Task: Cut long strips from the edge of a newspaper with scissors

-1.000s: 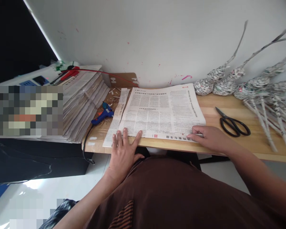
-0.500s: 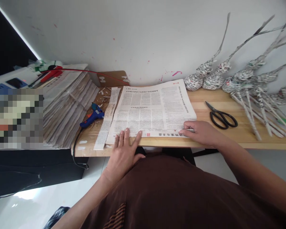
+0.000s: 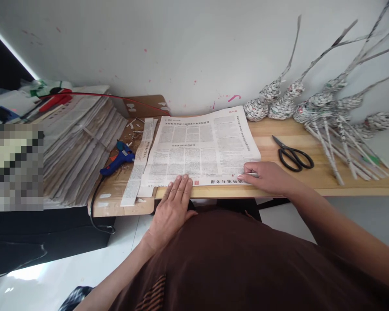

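Observation:
A printed newspaper (image 3: 197, 147) lies spread on the wooden table in front of me, its near edge turned up in a narrow band. My left hand (image 3: 173, 201) rests flat on that edge with fingers stretched and close together, thumb pointing right. Farther right along the edge, my right hand (image 3: 264, 176) is closed in a pinch around a small thin pale stick-like thing, mostly hidden by the fingers. A cut newspaper strip (image 3: 134, 177) lies just left of the sheet. Black-handled scissors (image 3: 293, 155) lie to the right of my right hand.
A blue glue gun (image 3: 118, 160) with a black cord sits at left, beside a tall stack of newspapers (image 3: 84, 147). Woven paper gourd shapes (image 3: 285, 101) stand along the wall at right, with rolled paper sticks (image 3: 330, 151) before them. The table's front edge (image 3: 311, 191) is near my body.
The view has shifted a little. My left hand has slid right along the newspaper's near edge and its spread fingers have come together. My right hand keeps its pinch.

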`<control>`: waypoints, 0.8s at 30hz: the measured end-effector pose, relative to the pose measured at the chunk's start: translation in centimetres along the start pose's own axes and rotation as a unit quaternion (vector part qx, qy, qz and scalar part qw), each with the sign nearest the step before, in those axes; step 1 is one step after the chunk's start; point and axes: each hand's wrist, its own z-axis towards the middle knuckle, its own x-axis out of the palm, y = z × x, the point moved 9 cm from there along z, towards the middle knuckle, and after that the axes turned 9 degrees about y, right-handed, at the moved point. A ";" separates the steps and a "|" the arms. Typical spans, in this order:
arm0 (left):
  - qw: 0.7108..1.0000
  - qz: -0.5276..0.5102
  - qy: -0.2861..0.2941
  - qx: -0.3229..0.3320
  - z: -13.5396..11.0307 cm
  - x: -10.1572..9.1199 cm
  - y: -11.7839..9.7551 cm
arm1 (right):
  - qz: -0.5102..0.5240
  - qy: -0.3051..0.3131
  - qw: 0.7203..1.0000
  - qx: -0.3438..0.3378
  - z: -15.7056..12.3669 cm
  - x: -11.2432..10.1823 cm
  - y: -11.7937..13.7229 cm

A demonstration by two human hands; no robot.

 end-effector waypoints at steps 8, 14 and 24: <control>0.997 0.012 0.071 -0.017 1.4 0.3 -0.8 | 0.013 -0.007 1.000 -0.011 -0.3 -0.4 0.4; 0.994 0.025 0.100 -0.032 2.3 -0.7 -1.6 | 0.016 -0.017 1.000 -0.017 -0.3 -0.4 0.3; 0.994 0.044 0.092 -0.026 2.7 -0.6 -2.4 | 0.026 -0.021 0.999 -0.013 -0.3 -0.3 0.0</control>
